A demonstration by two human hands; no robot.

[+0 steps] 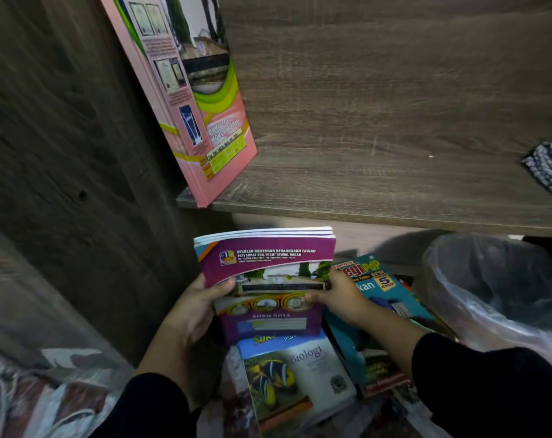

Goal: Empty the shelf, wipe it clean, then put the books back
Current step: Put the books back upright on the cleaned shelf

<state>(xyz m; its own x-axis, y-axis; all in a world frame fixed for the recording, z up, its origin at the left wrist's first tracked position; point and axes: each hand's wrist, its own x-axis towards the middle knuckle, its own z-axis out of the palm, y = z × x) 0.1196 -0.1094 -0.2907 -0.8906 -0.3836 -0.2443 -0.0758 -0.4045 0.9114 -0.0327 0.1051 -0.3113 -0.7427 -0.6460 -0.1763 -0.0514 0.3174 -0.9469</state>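
Observation:
A thin stack of purple notebooks (265,263) is held below the shelf's front edge. My left hand (195,308) grips its left side, thumb on the cover. My right hand (338,295) grips its right side, thumb on the cover too. A pink log book (202,115) leans upright against the left wall on the wooden shelf board (379,153). Under the notebooks lie a Biologi book (300,380) with a clownfish cover and a teal workbook (375,298), part of a pile on the floor.
A blue-and-white patterned cloth (549,172) lies on the shelf at the far right. A bin lined with a clear plastic bag (495,279) stands at the right under the shelf. The dark wooden side panel (63,137) rises on the left. Patterned fabric (31,393) is at bottom left.

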